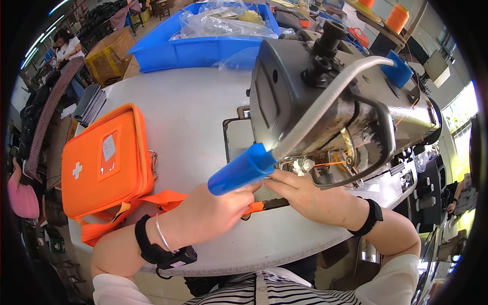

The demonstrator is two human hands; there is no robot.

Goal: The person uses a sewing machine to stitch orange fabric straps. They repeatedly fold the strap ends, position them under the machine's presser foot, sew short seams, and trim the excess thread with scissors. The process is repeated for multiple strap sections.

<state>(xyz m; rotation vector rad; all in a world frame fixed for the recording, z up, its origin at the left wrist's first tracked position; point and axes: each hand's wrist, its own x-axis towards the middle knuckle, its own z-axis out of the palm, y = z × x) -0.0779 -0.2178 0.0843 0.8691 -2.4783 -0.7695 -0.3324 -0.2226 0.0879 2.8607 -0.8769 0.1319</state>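
My left hand (216, 213) is closed on an orange strap (254, 207) at the sewing machine's (277, 91) working area. My right hand (317, 201) is beside it, fingers bent and close together, tips at the needle area, where their hold is hard to see. A blue cylindrical lamp (236, 170) on a pale flexible neck hangs above my fingertips, partly hiding them. To the left lies an orange zippered case (101, 162) with a white cross, a clear label pocket and a metal clip; its strap runs toward my left hand.
A white worktable (183, 117) bears a blue tray (178, 53) of plastic bags and stacked dark sheets (89, 104). Cardboard boxes (109, 56) stand behind. A worker in white (68, 51) is at far left, another in pink (20, 198) below. Orange thread cones (396, 20) sit at upper right.
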